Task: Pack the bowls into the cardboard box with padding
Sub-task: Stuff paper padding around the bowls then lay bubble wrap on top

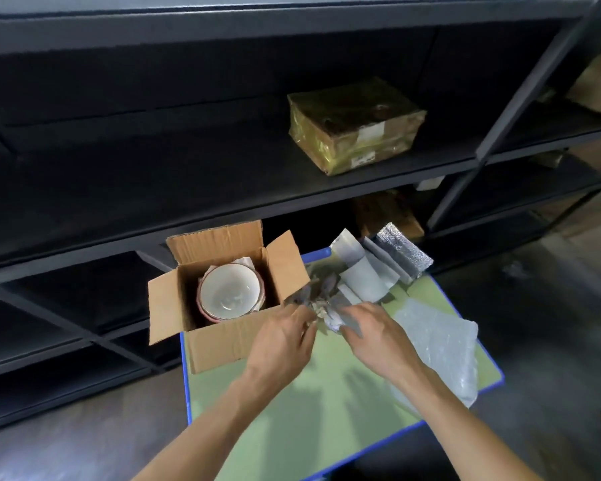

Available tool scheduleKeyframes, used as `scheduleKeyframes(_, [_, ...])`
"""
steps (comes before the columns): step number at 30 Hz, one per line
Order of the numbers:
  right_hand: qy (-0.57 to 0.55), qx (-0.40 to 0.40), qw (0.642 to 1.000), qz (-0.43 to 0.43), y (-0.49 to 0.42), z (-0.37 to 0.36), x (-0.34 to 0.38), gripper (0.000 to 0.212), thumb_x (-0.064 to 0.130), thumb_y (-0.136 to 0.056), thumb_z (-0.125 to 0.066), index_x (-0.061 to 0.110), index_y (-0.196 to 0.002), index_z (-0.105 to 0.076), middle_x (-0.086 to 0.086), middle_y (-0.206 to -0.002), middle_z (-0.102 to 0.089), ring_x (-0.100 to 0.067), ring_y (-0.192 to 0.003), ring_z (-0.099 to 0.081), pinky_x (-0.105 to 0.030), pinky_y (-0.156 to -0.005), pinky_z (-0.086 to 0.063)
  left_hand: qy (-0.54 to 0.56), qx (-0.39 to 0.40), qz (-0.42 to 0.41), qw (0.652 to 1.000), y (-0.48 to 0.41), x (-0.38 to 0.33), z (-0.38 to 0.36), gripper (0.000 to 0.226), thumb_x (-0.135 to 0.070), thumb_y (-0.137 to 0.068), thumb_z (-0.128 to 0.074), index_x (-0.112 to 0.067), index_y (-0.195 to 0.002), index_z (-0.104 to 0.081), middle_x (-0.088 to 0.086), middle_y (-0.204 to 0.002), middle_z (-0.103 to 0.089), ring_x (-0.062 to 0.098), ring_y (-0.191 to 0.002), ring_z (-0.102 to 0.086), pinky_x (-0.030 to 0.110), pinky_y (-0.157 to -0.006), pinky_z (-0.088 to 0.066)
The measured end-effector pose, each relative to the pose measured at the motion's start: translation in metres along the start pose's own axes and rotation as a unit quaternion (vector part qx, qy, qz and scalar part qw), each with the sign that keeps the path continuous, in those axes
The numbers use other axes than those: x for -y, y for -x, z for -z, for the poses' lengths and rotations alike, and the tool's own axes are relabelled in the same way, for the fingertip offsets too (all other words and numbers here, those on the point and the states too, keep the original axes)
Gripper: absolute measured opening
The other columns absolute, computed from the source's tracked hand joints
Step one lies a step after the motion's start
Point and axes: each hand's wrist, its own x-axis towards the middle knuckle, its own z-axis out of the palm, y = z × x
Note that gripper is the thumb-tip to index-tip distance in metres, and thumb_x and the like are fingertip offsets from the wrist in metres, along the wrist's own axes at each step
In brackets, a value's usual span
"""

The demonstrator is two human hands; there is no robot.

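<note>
- An open brown cardboard box [222, 338] stands upright on the rear left corner of the green, blue-edged tabletop [309, 428], mouth up and flaps spread outward.
- Stacked ceramic bowls, white inside and pink outside [229, 289], sit inside the box with rims facing up. White padding shows behind them.
- The left hand [281, 341] and right hand [379, 338] each pinch a crumpled grey-white padding sheet [327, 312] just right of the box. Its long axis runs left to right between the hands, and its detail is blurred.
- A white foam roll [361, 282], a silver foil bubble pad [405, 251] and clear bubble wrap [438, 345] lie further right.
- A tape-wrapped parcel [354, 125] rests on the dark metal shelf [188, 189].
</note>
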Motion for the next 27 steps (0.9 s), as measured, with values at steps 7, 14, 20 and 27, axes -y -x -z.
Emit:
scheduleKeyframes(7, [-0.008, 0.015, 0.997, -0.079, 0.012, 0.011, -0.073, 0.037, 0.031, -0.098, -0.054, 0.023, -0.133, -0.058, 0.005, -0.130, -0.059, -0.017, -0.123, -0.050, -0.032, -0.097, -0.046, -0.001, 0.082, 0.004, 0.997, -0.019, -0.033, -0.051, 0.021, -0.029, -0.098, -0.049, -0.022, -0.111, -0.064, -0.002, -0.095, -0.065, 0.020, -0.092, -0.060, 0.036, -0.079, -0.048])
scheduleKeyframes(14, [0.012, 0.028, 0.982, -0.188, 0.027, 0.030, -0.155, 0.044, 0.030, -0.099, -0.054, 0.023, -0.142, -0.049, 0.002, -0.143, -0.049, -0.020, -0.134, -0.040, -0.038, -0.104, -0.042, -0.007, 0.181, -0.036, 0.983, -0.052, -0.080, -0.108, 0.034, -0.034, -0.099, -0.048, -0.022, -0.130, -0.058, 0.000, -0.113, -0.064, 0.021, -0.105, -0.061, 0.037, -0.086, -0.050])
scheduleKeyframes(20, [0.030, 0.024, 0.952, -0.305, 0.043, 0.038, -0.211, 0.053, 0.033, -0.097, -0.056, 0.018, -0.146, -0.042, -0.004, -0.142, -0.045, -0.026, -0.131, -0.039, -0.042, -0.096, -0.045, -0.068, 0.271, -0.065, 0.958, -0.083, -0.105, -0.156, 0.047, -0.037, -0.101, -0.048, -0.017, -0.143, -0.046, 0.006, -0.130, -0.054, 0.026, -0.115, -0.056, 0.039, -0.095, -0.048])
scheduleKeyframes(27, [-0.011, 0.048, 0.930, -0.365, 0.045, 0.027, -0.239, 0.044, 0.039, -0.091, -0.061, 0.013, -0.126, -0.053, -0.012, -0.127, -0.051, -0.033, -0.123, -0.043, -0.040, -0.094, -0.044, -0.120, 0.358, -0.037, 0.925, -0.089, -0.105, -0.193, 0.050, -0.036, -0.098, -0.053, -0.013, -0.141, -0.045, 0.009, -0.137, -0.046, 0.028, -0.120, -0.052, 0.041, -0.099, -0.047])
